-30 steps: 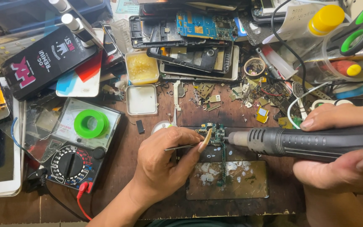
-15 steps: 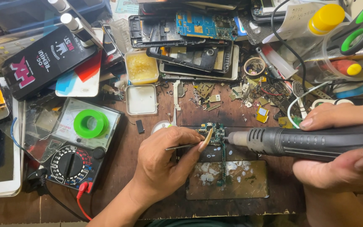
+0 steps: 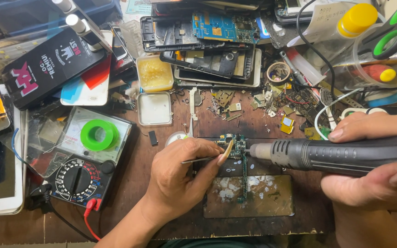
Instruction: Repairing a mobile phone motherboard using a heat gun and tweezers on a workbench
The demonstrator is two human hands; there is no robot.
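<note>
My left hand (image 3: pixel 180 177) pinches thin metal tweezers (image 3: pixel 198 160), their tips resting at the left edge of a narrow green circuit board (image 3: pixel 241 158). The board lies upright on a dark work plate (image 3: pixel 253 202) spotted with white residue. My right hand (image 3: pixel 373 174) grips a dark grey hot-air gun (image 3: pixel 341 155) held level. Its pale metal nozzle (image 3: pixel 256 151) points left and almost touches the board's upper part.
An analogue multimeter (image 3: pixel 81 172) with a green solder spool (image 3: pixel 99 134) sits at left, its red lead trailing down. A yellow flux tub (image 3: pixel 155 73), a white tin lid (image 3: pixel 154 108), opened phones (image 3: pixel 207 34), loose metal parts (image 3: pixel 272 103), scissors (image 3: pixel 389 32) and a yellow-capped bottle (image 3: pixel 352 20) crowd the back.
</note>
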